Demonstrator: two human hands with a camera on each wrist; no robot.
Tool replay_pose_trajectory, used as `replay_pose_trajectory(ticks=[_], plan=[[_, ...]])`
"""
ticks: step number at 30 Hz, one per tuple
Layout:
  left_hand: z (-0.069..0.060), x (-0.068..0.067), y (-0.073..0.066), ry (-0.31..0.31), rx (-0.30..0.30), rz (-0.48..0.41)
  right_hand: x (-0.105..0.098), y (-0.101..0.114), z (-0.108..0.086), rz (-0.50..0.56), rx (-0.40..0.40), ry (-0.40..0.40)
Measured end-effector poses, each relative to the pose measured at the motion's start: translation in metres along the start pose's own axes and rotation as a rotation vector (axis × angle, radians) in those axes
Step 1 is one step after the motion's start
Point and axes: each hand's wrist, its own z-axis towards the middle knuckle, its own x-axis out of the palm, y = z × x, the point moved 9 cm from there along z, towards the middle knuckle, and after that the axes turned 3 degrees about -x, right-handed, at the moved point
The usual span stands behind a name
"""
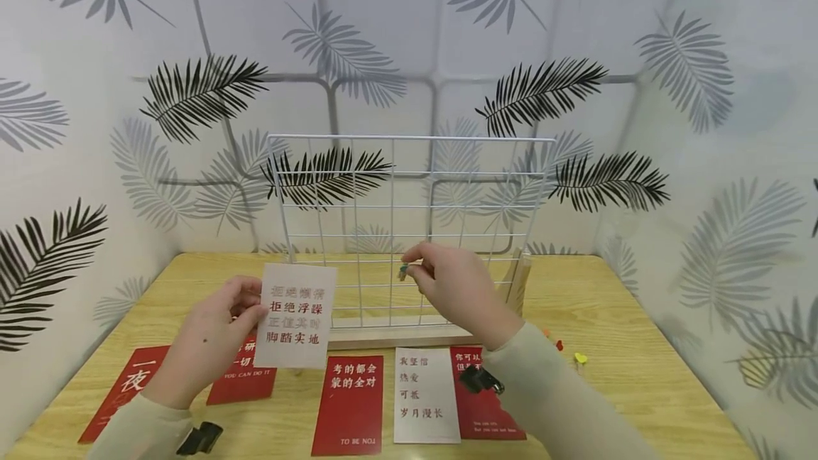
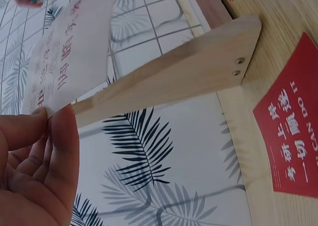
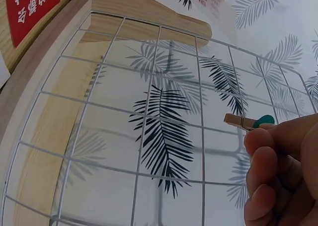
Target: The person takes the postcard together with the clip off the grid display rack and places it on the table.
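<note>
A white card with red writing [image 1: 296,318] is pinched at its left edge between the thumb and fingers of my left hand [image 1: 214,336]. It stands upright, before the left part of a white wire grid [image 1: 373,222]. My right hand [image 1: 463,289] pinches a small wooden clothespin [image 3: 238,120] with a teal end piece, in front of the grid's middle. In the right wrist view the clothespin's wooden tip points away from the fingers, near the wires. The grid rises from a wooden base [image 1: 396,334] with a wooden side piece [image 2: 174,69].
Red cards [image 1: 348,407] and a white card [image 1: 426,396] lie along the front of the wooden table [image 1: 645,368]. At the right are small clothespins, one with a yellow heart [image 1: 580,358] and one with a red piece [image 1: 559,346]. Leaf-patterned fabric hangs behind.
</note>
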Motion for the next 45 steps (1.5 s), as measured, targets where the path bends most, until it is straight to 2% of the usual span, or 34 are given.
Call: replay_pose_trajectory(ticks=[9, 15, 18, 25, 30, 36, 42, 45], plan=[[0.002, -0.023, 0.014, -0.017, -0.002, 0.044, -0.012, -0.035, -0.022, 0.035, 0.125, 0.03], [0.006, -0.036, 0.027, -0.013, 0.014, 0.023, -0.023, -0.054, -0.037, 0.026, 0.124, 0.008], [0.008, -0.043, 0.037, 0.002, 0.002, 0.007, -0.027, -0.066, -0.045, 0.026, 0.146, 0.015], [0.014, -0.06, 0.059, -0.048, -0.017, 0.07, -0.031, -0.09, -0.065, 0.07, 0.216, 0.033], [0.02, -0.063, 0.076, -0.043, -0.041, 0.072, -0.036, -0.105, -0.08, 0.069, 0.243, 0.037], [0.031, -0.062, 0.103, -0.032, -0.101, 0.07, -0.044, -0.122, -0.096, 0.068, 0.283, 0.04], [0.043, -0.063, 0.131, -0.021, -0.182, 0.083, -0.042, -0.14, -0.107, 0.096, 0.322, 0.07], [0.048, -0.063, 0.139, -0.032, -0.202, 0.09, -0.04, -0.148, -0.114, 0.108, 0.345, 0.09]])
